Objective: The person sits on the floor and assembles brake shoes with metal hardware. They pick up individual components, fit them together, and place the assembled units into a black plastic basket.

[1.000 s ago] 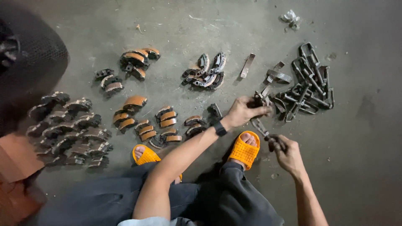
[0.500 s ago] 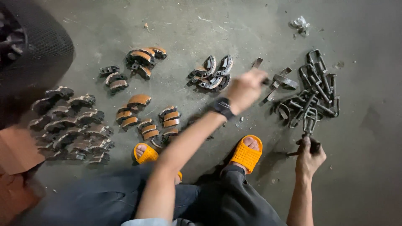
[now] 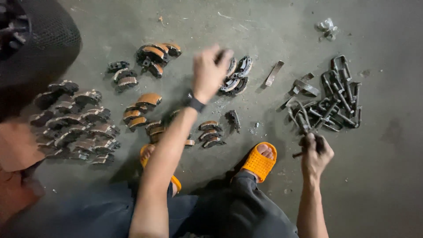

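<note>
Shoes lie in sorted heaps across the floor, so the left hand, its grip blurred beyond telling, reaches one heap while the right hand is clamped on a dark tool beside the links.

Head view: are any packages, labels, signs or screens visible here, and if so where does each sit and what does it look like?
None clearly visible: no label, sign or screen.
Crumpled pale scrap: top right on the concrete floor, whitish, possibly wrapping; too small to tell.
Reddish-brown block: left edge, flat-faced, maybe a box or a brick; cannot tell which.
</note>
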